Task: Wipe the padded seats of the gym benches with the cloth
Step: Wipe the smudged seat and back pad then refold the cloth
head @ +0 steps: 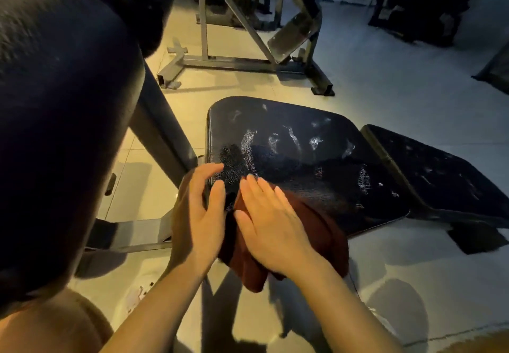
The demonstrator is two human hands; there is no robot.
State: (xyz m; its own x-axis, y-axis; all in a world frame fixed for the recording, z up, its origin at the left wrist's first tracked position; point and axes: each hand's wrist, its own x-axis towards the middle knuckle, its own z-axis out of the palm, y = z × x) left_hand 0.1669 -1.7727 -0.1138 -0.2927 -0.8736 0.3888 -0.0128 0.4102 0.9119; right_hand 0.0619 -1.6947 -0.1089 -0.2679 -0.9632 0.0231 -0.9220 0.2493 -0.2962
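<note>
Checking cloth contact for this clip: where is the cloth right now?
In the head view, the dark red cloth lies under the right hand, draped over the seat pad's near edge.

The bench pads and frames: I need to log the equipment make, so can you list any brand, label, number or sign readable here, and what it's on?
No text can be read in this view.
Seat pad: only pale smears and cracked vinyl, no logo or label.
Second pad: pale scuffs, no print.
Grey frame behind: no plate or sticker visible.
Cloth under the right hand: plain dark red, no tag showing.
</note>
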